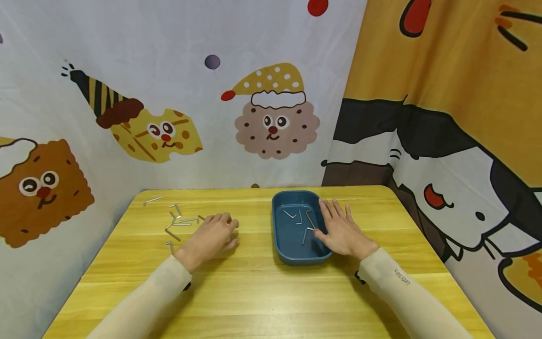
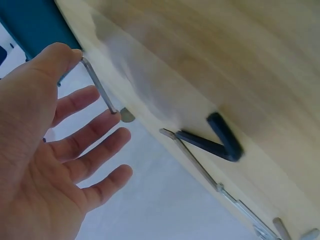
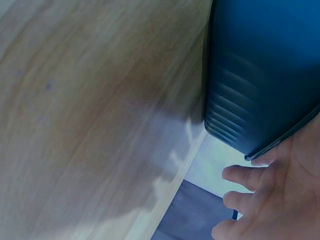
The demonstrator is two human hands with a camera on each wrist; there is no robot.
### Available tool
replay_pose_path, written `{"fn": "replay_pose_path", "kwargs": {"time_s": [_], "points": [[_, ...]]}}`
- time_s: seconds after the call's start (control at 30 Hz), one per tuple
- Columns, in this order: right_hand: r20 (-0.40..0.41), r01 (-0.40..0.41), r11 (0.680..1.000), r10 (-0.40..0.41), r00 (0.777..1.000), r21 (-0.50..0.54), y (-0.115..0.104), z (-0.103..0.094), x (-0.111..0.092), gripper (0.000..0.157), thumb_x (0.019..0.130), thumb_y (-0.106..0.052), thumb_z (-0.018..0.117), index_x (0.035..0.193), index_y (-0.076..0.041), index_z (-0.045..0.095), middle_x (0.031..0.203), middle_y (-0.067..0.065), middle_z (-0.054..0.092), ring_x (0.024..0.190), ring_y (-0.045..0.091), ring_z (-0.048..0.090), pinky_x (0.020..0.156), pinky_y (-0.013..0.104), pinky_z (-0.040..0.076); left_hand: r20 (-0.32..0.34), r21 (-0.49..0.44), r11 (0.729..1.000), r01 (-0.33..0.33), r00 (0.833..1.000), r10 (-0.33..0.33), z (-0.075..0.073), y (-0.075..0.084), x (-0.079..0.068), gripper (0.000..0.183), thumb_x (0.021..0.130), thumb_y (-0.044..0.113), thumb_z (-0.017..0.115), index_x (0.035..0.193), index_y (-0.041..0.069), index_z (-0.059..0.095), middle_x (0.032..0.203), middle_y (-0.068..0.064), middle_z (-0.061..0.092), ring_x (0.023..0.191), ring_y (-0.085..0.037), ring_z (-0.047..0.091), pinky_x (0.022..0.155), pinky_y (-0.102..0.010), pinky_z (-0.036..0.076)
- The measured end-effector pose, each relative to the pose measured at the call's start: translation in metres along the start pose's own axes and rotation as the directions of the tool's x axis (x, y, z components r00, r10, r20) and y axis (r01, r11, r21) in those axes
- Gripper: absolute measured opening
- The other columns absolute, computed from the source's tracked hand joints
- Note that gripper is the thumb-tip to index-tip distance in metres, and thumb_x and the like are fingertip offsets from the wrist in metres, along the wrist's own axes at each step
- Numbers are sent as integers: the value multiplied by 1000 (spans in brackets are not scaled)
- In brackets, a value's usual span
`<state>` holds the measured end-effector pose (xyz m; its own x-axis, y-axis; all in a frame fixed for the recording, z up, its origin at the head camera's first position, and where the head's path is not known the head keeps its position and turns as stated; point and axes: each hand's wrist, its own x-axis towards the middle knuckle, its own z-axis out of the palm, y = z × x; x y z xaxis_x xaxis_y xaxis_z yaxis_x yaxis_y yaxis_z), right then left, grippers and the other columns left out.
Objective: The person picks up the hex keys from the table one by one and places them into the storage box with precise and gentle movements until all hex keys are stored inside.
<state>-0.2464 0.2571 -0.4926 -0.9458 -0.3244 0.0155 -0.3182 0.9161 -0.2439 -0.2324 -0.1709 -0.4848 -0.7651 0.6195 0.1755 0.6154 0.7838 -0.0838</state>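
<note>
My left hand (image 1: 210,237) is just above the table, left of the blue tray. In the left wrist view it pinches a thin silver hex key (image 2: 98,85) between thumb and fingertips; the head view hides this key behind the hand. A dark L-shaped hex key (image 2: 231,147) lies on the table near that hand. My right hand (image 1: 344,231) rests on the right rim of the tray (image 1: 302,261), its thumb over the edge and the other fingers fairly straight. Inside the tray lie several L-shaped hex keys (image 1: 305,235).
More hex keys (image 1: 182,224) are scattered on the left part of the wooden table (image 1: 254,301), with one key (image 1: 153,201) near its far left corner. A printed cartoon curtain (image 1: 169,42) hangs behind the table and along its right side.
</note>
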Motion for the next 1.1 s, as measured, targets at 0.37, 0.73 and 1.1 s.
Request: {"fn": "replay_pose_path", "kwargs": {"time_s": [0.37,0.73,1.1], "points": [[2,-8,1000,8,1000,8,2,1,-1,98,117,-48,64,187,-4,12,194,24,21,182,55,9,142,84,2,-47,-5,999,-42,998,42,-9,20,28,40,113,42,80,137,11,73,129,-13,74,119,-36,77,114,-60,65],[-8,-4,1000,4,1000,7,1,-1,-1,98,116,-49,65,187,-4,14,194,25,23,181,56,13,142,84,6,-86,-5,997,-72,994,71,-21,30,45,41,114,44,77,141,13,73,132,-12,74,124,-36,78,116,-58,64],[-7,-4,1000,4,1000,3,0,-1,0,97,117,-48,64,187,-4,15,193,26,25,181,55,14,142,84,7,-88,-33,996,-84,993,80,-26,43,59,43,114,47,77,142,14,73,131,-11,75,123,-34,78,118,-59,64]]}}
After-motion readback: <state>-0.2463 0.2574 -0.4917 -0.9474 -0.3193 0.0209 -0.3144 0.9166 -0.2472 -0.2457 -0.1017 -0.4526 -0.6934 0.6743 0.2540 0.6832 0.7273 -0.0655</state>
